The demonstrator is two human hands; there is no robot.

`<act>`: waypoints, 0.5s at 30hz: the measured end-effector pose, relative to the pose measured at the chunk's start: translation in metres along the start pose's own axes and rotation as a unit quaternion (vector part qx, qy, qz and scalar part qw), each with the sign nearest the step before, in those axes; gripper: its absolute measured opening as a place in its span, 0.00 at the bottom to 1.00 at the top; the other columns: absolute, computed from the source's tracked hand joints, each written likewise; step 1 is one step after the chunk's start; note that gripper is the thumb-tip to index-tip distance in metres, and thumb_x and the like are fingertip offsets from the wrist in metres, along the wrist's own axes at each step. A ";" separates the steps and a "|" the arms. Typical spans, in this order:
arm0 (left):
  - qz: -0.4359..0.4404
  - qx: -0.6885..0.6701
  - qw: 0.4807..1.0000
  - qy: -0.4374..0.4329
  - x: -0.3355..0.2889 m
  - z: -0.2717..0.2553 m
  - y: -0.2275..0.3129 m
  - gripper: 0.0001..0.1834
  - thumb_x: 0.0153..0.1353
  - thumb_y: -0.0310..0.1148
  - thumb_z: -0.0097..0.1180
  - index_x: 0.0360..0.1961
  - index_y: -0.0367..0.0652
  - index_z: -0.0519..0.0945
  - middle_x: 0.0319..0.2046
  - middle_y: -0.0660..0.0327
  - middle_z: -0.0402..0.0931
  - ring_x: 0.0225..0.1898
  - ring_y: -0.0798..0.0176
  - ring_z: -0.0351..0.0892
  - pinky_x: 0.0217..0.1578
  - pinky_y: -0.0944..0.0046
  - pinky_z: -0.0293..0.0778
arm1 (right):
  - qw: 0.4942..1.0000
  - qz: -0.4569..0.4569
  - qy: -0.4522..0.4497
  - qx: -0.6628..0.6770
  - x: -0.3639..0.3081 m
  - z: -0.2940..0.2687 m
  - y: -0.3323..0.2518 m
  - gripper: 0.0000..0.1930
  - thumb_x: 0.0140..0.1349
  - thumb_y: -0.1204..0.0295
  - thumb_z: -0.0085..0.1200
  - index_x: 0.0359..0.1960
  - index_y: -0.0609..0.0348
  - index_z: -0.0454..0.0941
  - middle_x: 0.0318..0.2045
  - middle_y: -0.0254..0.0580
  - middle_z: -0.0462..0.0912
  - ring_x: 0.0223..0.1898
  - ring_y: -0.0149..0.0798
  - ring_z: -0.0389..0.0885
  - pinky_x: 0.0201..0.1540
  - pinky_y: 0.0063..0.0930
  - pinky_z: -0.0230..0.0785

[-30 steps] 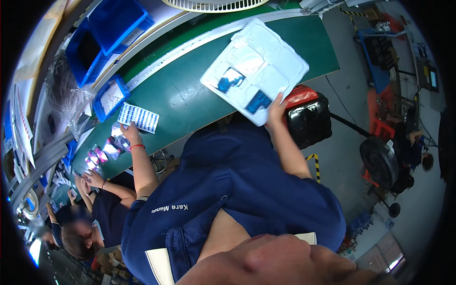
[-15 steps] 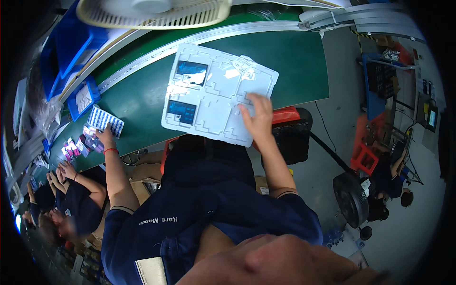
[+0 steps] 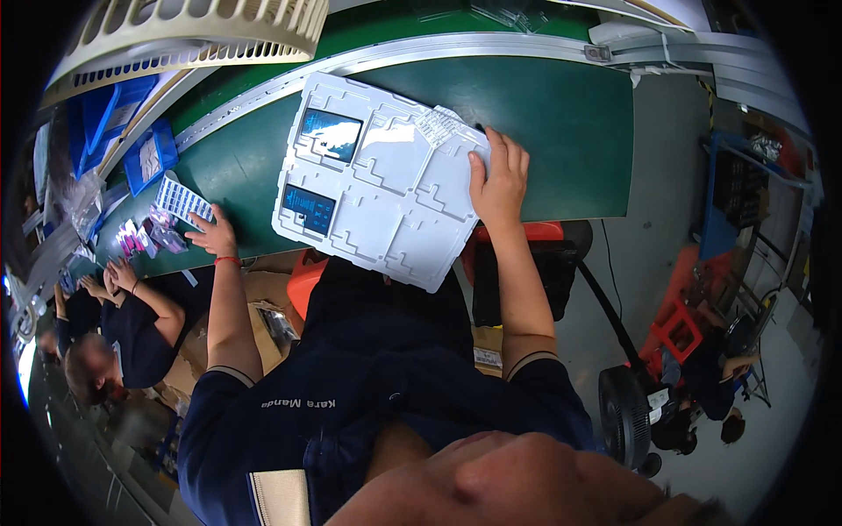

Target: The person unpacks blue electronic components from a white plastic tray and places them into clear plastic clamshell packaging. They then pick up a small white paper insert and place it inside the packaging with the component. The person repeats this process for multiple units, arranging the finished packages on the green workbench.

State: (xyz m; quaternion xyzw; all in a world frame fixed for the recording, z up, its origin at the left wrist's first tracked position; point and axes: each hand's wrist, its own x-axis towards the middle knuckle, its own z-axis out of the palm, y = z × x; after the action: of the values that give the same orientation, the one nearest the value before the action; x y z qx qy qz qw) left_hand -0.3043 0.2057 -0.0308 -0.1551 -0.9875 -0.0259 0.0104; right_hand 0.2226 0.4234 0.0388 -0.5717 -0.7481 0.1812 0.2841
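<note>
A white moulded plastic tray (image 3: pixel 386 210) lies tilted on the green table, its near edge reaching over the table's front. Two dark flat pieces with blue patterns, an upper one (image 3: pixel 331 136) and a lower one (image 3: pixel 308 211), sit in its left-hand recesses. My right hand (image 3: pixel 501 182) is at the tray's right edge, thumb against the rim and fingers stretched out beyond it. A small sheet of white labels (image 3: pixel 439 127) lies at the tray's far right. My left hand (image 3: pixel 215 235) is open, fingers spread beside a blue-and-white sheet (image 3: pixel 183 200); whether they touch is unclear.
Pink and purple packets (image 3: pixel 140 238) are heaped left of my left hand. A blue bin (image 3: pixel 150 159) stands behind the sheet. A metal rail (image 3: pixel 456 51) crosses the table's back, with a cream fan grille (image 3: pixel 193 35) overhead. Co-workers sit at the left; a black fan (image 3: pixel 624 412) stands right.
My right hand has shifted from the tray's surface to its right edge. My left hand has drawn back from the blue-and-white sheet, its fingers spreading. The whole view has shifted a little.
</note>
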 end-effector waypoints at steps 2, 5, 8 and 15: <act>0.002 0.006 1.000 -0.007 -0.012 0.003 0.002 0.43 0.59 0.71 0.35 0.72 0.67 0.45 0.70 0.37 0.28 0.71 0.34 0.35 0.65 0.39 0.44 | 1.000 0.003 0.007 0.003 0.000 0.003 0.002 0.19 0.60 0.71 0.54 0.53 0.61 0.73 0.48 0.50 0.74 0.48 0.54 0.70 0.52 0.42 0.65; -0.006 0.014 1.000 -0.024 -0.027 0.000 0.013 0.43 0.60 0.71 0.34 0.72 0.68 0.43 0.71 0.40 0.29 0.71 0.36 0.34 0.65 0.38 0.42 | 1.000 0.015 0.014 0.011 -0.001 0.004 0.000 0.17 0.61 0.73 0.51 0.53 0.60 0.74 0.48 0.50 0.74 0.48 0.53 0.71 0.52 0.42 0.65; -0.004 0.018 1.000 -0.013 -0.032 0.006 0.013 0.43 0.60 0.71 0.34 0.72 0.68 0.43 0.71 0.40 0.29 0.71 0.36 0.33 0.65 0.37 0.42 | 1.000 0.027 0.012 0.006 -0.002 0.005 0.002 0.17 0.60 0.74 0.51 0.53 0.58 0.74 0.47 0.47 0.75 0.49 0.51 0.71 0.52 0.43 0.64; -0.005 0.010 1.000 -0.017 -0.038 0.007 0.031 0.42 0.60 0.70 0.35 0.72 0.68 0.44 0.71 0.41 0.29 0.71 0.37 0.33 0.65 0.37 0.42 | 0.996 0.086 0.022 -0.010 -0.009 0.001 -0.002 0.18 0.58 0.78 0.51 0.52 0.52 0.76 0.47 0.42 0.76 0.50 0.46 0.73 0.50 0.41 0.64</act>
State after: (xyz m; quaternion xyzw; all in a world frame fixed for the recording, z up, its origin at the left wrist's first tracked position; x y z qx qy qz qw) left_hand -0.2589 0.2245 -0.0377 -0.1509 -0.9884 -0.0139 -0.0046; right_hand 0.2223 0.4139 0.0374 -0.6405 -0.6914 0.1849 0.2783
